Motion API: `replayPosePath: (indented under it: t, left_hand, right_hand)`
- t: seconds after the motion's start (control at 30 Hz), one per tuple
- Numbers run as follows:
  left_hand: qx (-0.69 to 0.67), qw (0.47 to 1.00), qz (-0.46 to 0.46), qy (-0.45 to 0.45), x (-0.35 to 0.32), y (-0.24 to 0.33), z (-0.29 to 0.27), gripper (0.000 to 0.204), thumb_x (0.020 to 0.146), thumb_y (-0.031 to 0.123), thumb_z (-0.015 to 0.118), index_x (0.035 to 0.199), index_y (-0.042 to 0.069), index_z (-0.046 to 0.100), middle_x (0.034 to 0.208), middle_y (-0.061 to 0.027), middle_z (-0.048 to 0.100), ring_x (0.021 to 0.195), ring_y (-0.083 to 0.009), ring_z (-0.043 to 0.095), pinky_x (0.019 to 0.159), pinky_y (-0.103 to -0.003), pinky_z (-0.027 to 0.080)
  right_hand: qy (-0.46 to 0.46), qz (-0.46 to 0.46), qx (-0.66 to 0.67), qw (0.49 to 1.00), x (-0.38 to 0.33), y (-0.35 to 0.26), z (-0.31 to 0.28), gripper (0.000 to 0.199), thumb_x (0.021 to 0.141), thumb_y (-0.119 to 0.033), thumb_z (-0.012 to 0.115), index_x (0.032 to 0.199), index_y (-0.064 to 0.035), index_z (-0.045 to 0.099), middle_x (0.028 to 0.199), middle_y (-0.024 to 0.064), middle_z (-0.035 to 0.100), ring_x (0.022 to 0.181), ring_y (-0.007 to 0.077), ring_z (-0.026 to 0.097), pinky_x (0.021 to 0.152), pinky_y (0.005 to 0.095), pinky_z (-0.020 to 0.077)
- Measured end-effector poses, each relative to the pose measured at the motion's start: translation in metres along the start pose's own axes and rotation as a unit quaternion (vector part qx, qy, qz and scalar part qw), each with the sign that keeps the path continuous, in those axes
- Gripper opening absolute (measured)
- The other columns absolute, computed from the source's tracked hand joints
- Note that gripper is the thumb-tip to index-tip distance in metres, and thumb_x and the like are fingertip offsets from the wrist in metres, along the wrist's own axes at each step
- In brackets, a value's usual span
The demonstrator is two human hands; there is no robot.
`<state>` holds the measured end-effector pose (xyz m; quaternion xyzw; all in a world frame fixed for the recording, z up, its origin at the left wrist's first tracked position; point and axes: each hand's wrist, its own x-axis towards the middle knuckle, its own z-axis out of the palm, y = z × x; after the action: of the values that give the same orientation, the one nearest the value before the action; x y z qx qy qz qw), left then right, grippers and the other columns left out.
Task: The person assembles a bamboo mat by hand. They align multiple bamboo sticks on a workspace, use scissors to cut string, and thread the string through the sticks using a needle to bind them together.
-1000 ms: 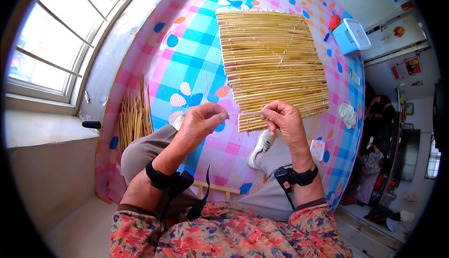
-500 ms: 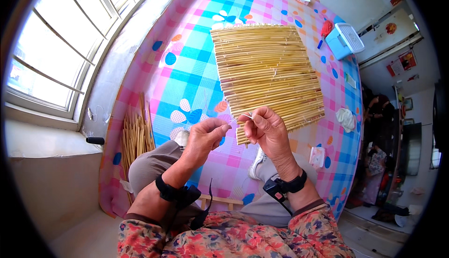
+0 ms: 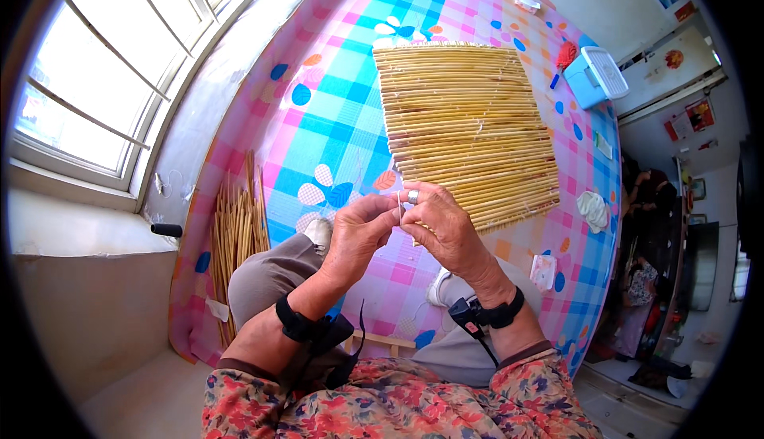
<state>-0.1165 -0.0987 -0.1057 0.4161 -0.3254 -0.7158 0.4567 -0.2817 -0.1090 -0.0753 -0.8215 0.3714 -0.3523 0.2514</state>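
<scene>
Two hands are up in front of the person, meeting over the near edge of one woven reed mat (image 3: 468, 128) that lies on the checked pink and blue cloth (image 3: 334, 105). The left hand (image 3: 360, 234) and the right hand (image 3: 442, 228) touch at the fingertips, both pinched shut on one thin pale thread (image 3: 399, 202) that stands up between them. One ring sits on a right finger, and each wrist carries one black strap, two in all.

Beside the left knee lies one bundle of loose reeds (image 3: 236, 228), well apart from the mat. At the far right of the cloth stands one blue box (image 3: 595, 78) with a white lid, and just beside it one small red thing (image 3: 566, 54). Nearer, along the right edge, lie one crumpled white rag (image 3: 593, 208) and one small pale packet (image 3: 544, 270). Two white shoes (image 3: 321, 232) show under the hands.

A second ago the hands were apart, each closed on its own; half a second ago they had drawn closer; now they are joined. The mat has not shifted on the cloth, nor have the bundle and the box.
</scene>
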Motion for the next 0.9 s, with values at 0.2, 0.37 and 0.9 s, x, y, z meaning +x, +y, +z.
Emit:
replayPosePath:
  t: [0.2,0.37,0.9]
  left_hand:
    - [0.048,0.999,0.005,-0.001,-0.002,0.005,-0.001,0.015,0.086,0.017,0.06,0.09,0.003,0.063,0.062,0.0038,0.05,0.052,-0.0024,0.04,0.045,-0.018,0.029]
    - [0.0,0.998,-0.058,-0.017,0.004,0.005,-0.005,0.016,0.085,0.019,0.063,0.085,0.003,0.063,0.06,0.0036,0.049,0.05,-0.0023,0.039,0.043,-0.018,0.026]
    - [-0.017,0.998,-0.065,-0.022,0.003,0.006,-0.005,0.015,0.085,0.019,0.062,0.082,0.005,0.061,0.06,0.0032,0.049,0.048,-0.0022,0.037,0.042,-0.017,0.025]
  right_hand:
    - [0.004,-0.023,-0.048,0.999,0.001,0.004,0.006,0.013,0.075,-0.005,0.065,0.084,-0.0046,0.056,0.099,0.01,0.058,0.098,0.0297,0.055,0.081,0.0392,0.0446]
    - [-0.007,-0.022,-0.045,0.999,-0.003,0.005,0.007,0.012,0.075,-0.005,0.064,0.084,-0.0041,0.055,0.092,0.0101,0.057,0.091,0.0289,0.056,0.078,0.0389,0.0442]
    - [0.085,0.067,0.018,0.994,-0.007,-0.002,0.011,0.01,0.078,-0.002,0.062,0.084,-0.0024,0.054,0.091,0.013,0.057,0.087,0.0287,0.059,0.073,0.0345,0.0486]
